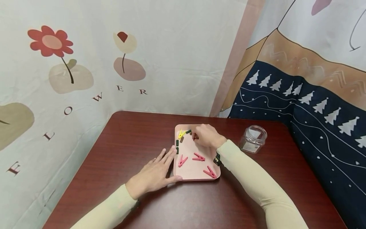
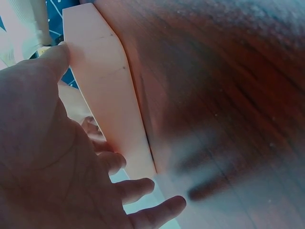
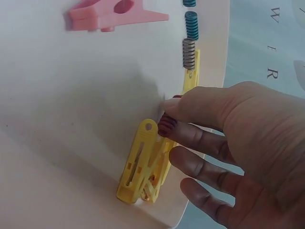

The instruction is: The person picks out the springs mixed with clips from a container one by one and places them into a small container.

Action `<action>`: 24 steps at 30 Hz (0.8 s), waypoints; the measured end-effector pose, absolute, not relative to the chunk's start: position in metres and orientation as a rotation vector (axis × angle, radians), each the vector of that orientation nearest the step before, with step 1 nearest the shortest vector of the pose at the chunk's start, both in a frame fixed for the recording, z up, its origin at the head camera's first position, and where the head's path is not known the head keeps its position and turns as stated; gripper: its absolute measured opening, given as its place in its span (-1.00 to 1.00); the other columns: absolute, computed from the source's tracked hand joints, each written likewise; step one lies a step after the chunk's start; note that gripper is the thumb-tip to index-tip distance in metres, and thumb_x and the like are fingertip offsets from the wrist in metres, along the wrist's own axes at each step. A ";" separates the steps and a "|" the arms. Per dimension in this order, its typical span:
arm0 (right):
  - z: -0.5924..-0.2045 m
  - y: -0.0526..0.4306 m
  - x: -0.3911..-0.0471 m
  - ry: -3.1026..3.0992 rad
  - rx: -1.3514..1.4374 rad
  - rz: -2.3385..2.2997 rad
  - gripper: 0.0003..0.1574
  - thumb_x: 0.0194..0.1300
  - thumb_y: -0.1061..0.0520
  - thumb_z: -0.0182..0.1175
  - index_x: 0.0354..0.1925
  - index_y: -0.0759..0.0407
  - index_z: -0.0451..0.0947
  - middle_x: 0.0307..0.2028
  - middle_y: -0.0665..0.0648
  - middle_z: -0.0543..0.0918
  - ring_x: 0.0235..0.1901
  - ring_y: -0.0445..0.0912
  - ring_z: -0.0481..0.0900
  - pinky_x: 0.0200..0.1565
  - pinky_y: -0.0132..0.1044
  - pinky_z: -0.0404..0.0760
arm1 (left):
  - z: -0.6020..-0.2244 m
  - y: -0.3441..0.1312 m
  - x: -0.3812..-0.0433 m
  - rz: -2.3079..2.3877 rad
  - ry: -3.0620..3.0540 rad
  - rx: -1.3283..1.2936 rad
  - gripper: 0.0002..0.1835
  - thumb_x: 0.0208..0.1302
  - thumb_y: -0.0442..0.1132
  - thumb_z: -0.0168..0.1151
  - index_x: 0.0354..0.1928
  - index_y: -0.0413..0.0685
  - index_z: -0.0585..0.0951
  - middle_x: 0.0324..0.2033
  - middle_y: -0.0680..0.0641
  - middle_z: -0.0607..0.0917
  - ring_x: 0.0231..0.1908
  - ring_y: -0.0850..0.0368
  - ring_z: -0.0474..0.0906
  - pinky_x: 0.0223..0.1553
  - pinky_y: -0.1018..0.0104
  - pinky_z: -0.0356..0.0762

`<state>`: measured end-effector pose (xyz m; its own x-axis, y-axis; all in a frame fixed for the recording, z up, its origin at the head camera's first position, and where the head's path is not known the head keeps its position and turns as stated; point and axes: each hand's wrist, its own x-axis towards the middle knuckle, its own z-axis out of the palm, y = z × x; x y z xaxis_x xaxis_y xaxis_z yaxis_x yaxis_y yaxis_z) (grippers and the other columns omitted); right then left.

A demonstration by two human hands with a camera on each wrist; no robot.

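On the table lies a shallow pink tray [image 1: 190,171]. My right hand [image 1: 206,136] reaches into its far right part. In the right wrist view, that thumb and index finger pinch a dark red spring [image 3: 167,125], close above a yellow clothespin [image 3: 136,167]. A second yellow clothespin [image 1: 181,134] lies by the left wall, near a brown spring [image 1: 181,139] and several dark green springs [image 1: 177,142]. Several pink clothespins [image 1: 198,157] are spread over the near half. With straight fingers, my left hand [image 1: 152,173] touches the tray's left side and near left corner.
To the right of the tray stands a clear jar [image 1: 253,140] with a pale label. The dark red wooden table [image 1: 128,136] ends at the back against a printed curtain [image 1: 177,57]. A blue patterned cloth [image 1: 314,127] hangs along the right side.
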<state>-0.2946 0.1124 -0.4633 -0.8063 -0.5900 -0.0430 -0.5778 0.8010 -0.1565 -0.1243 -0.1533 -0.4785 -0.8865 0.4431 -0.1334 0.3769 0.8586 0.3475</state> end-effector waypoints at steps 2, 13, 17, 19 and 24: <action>-0.463 0.113 -0.294 2.905 -0.946 -0.228 -0.92 0.58 0.09 0.55 -0.03 0.02 0.92 -0.13 0.04 0.91 -0.19 -0.10 0.69 -0.05 -0.22 0.80 | -0.480 -0.153 -0.126 0.449 2.822 0.624 0.22 0.59 0.58 0.23 0.95 0.05 0.03 0.96 0.03 -0.06 0.91 -0.30 0.02 0.65 -0.58 0.41; -0.457 0.117 -0.290 2.945 -0.927 -0.366 -0.84 0.56 0.07 0.56 0.05 0.00 0.90 -0.12 0.01 0.89 -0.22 -0.12 0.69 -0.11 -0.25 0.80 | -0.481 -0.152 -0.126 0.398 2.846 0.648 0.21 0.59 0.59 0.20 0.94 0.03 0.06 0.95 -0.01 -0.04 0.91 -0.30 0.02 0.79 -0.52 0.20; -0.453 0.119 -0.286 2.963 -0.931 -0.409 -0.79 0.55 0.09 0.56 0.11 -0.01 0.89 -0.12 0.00 0.88 -0.21 -0.12 0.70 -0.10 -0.23 0.81 | -0.482 -0.154 -0.125 0.384 2.863 0.673 0.20 0.60 0.59 0.19 0.93 -0.01 0.09 0.95 -0.05 0.00 0.89 -0.33 0.06 0.78 -0.54 0.19; -0.452 0.122 -0.284 2.967 -0.935 -0.431 -0.76 0.54 0.11 0.57 0.13 0.00 0.89 -0.10 0.00 0.90 -0.18 -0.12 0.74 -0.08 -0.21 0.84 | -0.482 -0.154 -0.125 0.369 2.875 0.688 0.20 0.60 0.61 0.16 0.93 -0.02 0.10 0.94 -0.06 0.01 0.89 -0.34 0.08 0.78 -0.55 0.20; -0.448 0.127 -0.277 2.968 -0.945 -0.497 -0.71 0.51 0.15 0.59 0.15 0.03 0.89 -0.06 0.01 0.93 -0.08 -0.07 0.84 -0.01 -0.13 0.90 | -0.482 -0.154 -0.125 0.331 2.891 0.698 0.20 0.60 0.62 0.14 0.93 -0.01 0.11 0.94 -0.06 0.01 0.89 -0.35 0.06 0.79 -0.56 0.14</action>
